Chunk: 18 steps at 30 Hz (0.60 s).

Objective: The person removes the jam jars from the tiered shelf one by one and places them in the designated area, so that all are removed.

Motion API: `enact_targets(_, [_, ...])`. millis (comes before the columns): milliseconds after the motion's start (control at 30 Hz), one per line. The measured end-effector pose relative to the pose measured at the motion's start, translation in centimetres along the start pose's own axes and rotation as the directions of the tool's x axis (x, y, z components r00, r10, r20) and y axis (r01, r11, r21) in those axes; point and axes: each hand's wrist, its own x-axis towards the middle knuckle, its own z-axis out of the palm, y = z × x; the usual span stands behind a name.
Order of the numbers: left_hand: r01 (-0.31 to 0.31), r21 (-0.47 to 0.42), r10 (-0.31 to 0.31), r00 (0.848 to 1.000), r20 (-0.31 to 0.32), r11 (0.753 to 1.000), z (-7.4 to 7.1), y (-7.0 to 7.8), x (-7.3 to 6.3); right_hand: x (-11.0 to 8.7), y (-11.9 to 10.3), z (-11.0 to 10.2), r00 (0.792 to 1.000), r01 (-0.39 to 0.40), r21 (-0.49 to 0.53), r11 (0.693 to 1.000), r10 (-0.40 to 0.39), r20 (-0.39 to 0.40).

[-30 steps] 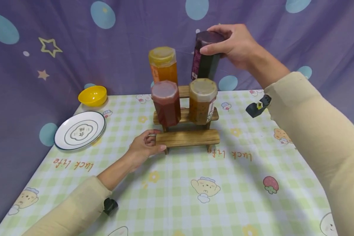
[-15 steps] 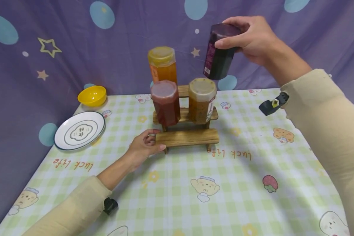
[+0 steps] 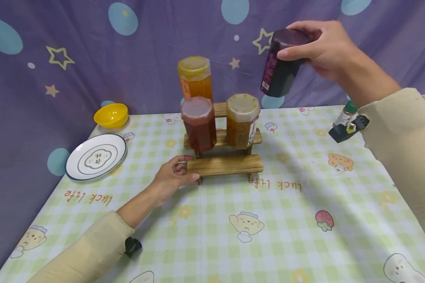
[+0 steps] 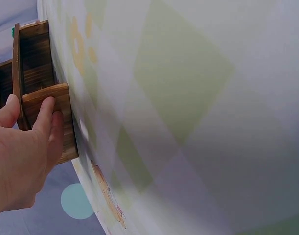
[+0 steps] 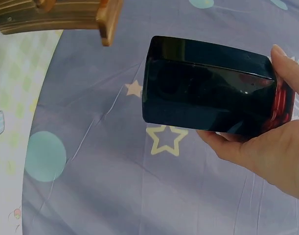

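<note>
My right hand (image 3: 334, 51) grips a dark purple jar (image 3: 283, 76) near its purple lid and holds it in the air, slightly tilted. The right wrist view shows the dark side of the jar (image 5: 203, 90) with fingers around the lid end. With my left hand (image 3: 168, 179) I hold the left end of the lowest step of a tiered wooden rack (image 3: 224, 165). In the left wrist view the thumb and fingers pinch the wood (image 4: 63, 125). A red jar (image 3: 200, 125) and a brown speckled jar (image 3: 242, 122) stand on the middle step. An orange jar (image 3: 196, 78) stands on the top step.
A yellow bowl (image 3: 111, 116) and a white plate (image 3: 96, 157) with a dark rim lie at the left. Partly behind the right wrist camera stands a small green-capped bottle (image 3: 347, 112). A purple curtain (image 3: 156, 35) hangs behind the checked tablecloth (image 3: 212, 236).
My right hand has carried the dark jar away from above the rack's top right to the right. The green-capped bottle has come into view. My left hand has stayed at the rack.
</note>
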Motion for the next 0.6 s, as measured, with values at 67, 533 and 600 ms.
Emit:
enact_targets(67, [0.000, -0.005, -0.001, 1.000, -0.002, 1.000, 0.0, 0.0, 0.0, -0.2, 0.1, -0.4, 1.000, -0.005, 0.008, 1.000, 0.005, -0.002])
enact_targets(533, [0.006, -0.059, -0.006, 1.000, 0.001, 0.998, -0.1, 0.1, 0.1, -1.3, 1.1, -2.7, 0.998, -0.059, -0.034, 0.998, 0.058, -0.033])
enact_targets(600, [0.004, -0.059, -0.004, 1.000, 0.003, 0.998, -0.1, 0.0, 0.1, -1.5, 1.4, -3.0, 0.998, -0.065, -0.055, 0.996, 0.063, -0.032])
